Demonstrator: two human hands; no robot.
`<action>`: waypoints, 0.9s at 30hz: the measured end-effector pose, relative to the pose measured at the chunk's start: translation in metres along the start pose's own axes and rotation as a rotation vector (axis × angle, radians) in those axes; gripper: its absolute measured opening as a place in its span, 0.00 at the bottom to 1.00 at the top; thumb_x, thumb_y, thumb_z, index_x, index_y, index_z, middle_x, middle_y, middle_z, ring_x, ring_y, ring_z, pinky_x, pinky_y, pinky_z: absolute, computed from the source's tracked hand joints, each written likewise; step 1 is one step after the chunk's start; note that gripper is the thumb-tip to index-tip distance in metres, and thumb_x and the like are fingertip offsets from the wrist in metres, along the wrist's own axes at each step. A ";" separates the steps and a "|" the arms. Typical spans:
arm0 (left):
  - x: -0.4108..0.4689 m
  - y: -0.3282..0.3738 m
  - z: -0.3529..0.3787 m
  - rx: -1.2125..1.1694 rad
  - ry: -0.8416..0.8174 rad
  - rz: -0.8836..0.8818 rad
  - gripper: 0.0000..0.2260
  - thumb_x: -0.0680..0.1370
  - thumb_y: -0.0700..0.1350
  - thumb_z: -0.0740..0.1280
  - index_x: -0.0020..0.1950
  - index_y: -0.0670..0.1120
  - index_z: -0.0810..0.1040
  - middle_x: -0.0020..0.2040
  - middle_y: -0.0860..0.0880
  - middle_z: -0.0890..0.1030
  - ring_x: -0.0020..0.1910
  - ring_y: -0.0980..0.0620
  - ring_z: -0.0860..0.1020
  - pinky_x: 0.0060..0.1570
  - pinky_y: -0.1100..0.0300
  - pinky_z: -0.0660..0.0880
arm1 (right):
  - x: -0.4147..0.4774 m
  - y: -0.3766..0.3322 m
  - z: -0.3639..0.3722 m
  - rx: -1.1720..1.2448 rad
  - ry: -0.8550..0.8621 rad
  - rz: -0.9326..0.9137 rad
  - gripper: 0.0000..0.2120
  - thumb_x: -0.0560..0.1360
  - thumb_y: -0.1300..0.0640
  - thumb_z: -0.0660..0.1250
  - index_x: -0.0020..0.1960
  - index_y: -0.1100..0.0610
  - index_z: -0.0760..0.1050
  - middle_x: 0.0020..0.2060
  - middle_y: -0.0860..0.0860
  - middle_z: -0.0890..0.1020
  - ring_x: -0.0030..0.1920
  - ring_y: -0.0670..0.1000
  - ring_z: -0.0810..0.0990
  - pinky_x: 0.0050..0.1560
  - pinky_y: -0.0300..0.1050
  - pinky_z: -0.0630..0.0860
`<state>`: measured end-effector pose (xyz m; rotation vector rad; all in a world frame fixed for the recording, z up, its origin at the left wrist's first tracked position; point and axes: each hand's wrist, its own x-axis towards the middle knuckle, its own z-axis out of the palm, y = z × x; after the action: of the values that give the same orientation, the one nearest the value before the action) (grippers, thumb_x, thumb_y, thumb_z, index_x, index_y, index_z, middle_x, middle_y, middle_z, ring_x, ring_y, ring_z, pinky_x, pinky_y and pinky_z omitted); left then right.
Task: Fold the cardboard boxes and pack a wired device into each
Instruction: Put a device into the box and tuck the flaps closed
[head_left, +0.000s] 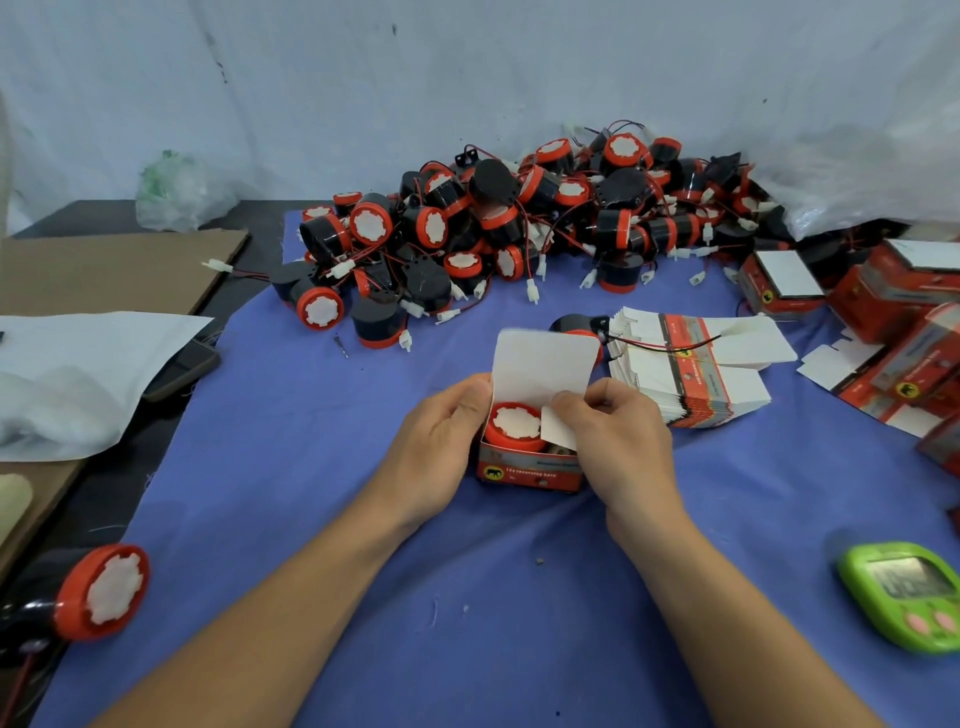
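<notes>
A small red cardboard box (530, 470) stands on the blue cloth (311, 493) at the centre, its white lid flap (543, 364) upright. Inside sits a red and black wired device (517, 427) with a white face. My left hand (441, 441) grips the box's left side. My right hand (618, 441) holds the right side and pinches the small white side flap (558, 428) over the device. A stack of flat unfolded boxes (691, 374) lies just right of the box, with another device (579, 327) and its wire resting on it. A big heap of devices (519, 228) fills the back.
Folded red boxes (893, 301) pile up at the far right. A green timer (904, 592) lies at the front right. One loose device (98, 592) sits at the front left. Brown cardboard (104, 270), a white sheet (78, 364) and a phone (182, 369) are on the left.
</notes>
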<state>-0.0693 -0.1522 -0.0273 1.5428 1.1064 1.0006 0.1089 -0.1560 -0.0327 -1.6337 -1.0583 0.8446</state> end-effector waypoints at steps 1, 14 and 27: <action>-0.001 0.000 0.000 -0.003 -0.001 0.002 0.18 0.83 0.61 0.55 0.62 0.63 0.83 0.59 0.57 0.86 0.61 0.56 0.83 0.65 0.47 0.78 | 0.000 0.000 0.000 0.004 0.002 0.006 0.12 0.76 0.48 0.71 0.35 0.48 0.78 0.31 0.39 0.82 0.40 0.47 0.80 0.36 0.46 0.72; 0.000 0.002 0.006 -0.011 0.054 0.025 0.14 0.71 0.43 0.73 0.52 0.60 0.88 0.51 0.54 0.88 0.53 0.52 0.86 0.58 0.47 0.82 | -0.015 0.000 -0.008 -0.039 -0.186 -0.210 0.10 0.81 0.55 0.66 0.51 0.43 0.84 0.44 0.39 0.86 0.46 0.42 0.84 0.49 0.51 0.82; 0.003 0.002 0.000 0.075 0.079 0.017 0.12 0.73 0.39 0.79 0.47 0.57 0.89 0.45 0.56 0.88 0.48 0.58 0.86 0.48 0.61 0.80 | -0.009 -0.005 -0.036 0.162 -0.583 -0.112 0.12 0.79 0.65 0.69 0.57 0.50 0.84 0.53 0.50 0.88 0.57 0.50 0.85 0.54 0.41 0.80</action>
<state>-0.0683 -0.1498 -0.0255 1.5867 1.1998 1.0500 0.1365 -0.1758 -0.0169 -1.2014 -1.4183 1.3373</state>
